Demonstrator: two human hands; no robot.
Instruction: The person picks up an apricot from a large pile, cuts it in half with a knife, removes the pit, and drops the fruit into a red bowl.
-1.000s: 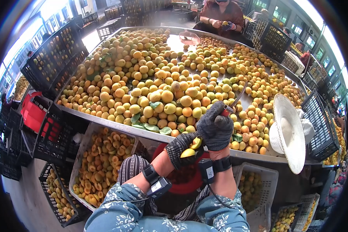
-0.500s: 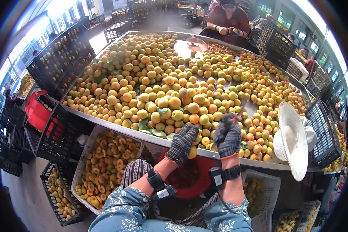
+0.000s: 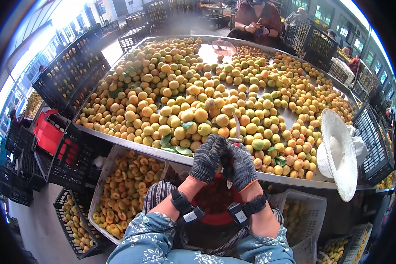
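My left hand [image 3: 208, 159], in a dark grey knitted glove, is closed around an apricot [image 3: 219, 168], mostly hidden by the fingers. Against it works my gloved right hand [image 3: 243, 166], wrapped round a knife whose curved blade [image 3: 236, 125] points up toward the fruit pile. Both hands meet in front of the near edge of a metal table [image 3: 180, 158] heaped with apricots [image 3: 171, 105]. Directly beneath them is a red bucket [image 3: 215, 218] with dark contents.
A pale crate [image 3: 93, 207] of split apricots stands lower left, beside a black crate [image 3: 81, 222]. Another pale crate [image 3: 312, 211] is lower right. A straw hat [image 3: 339, 154] rests on the table's right end. Across the table a person [image 3: 259, 22] handles something small.
My right hand has moved left and down to meet my left hand, and the knife blade now stands upright in view. My left hand has shifted slightly; the apricot is now more hidden.
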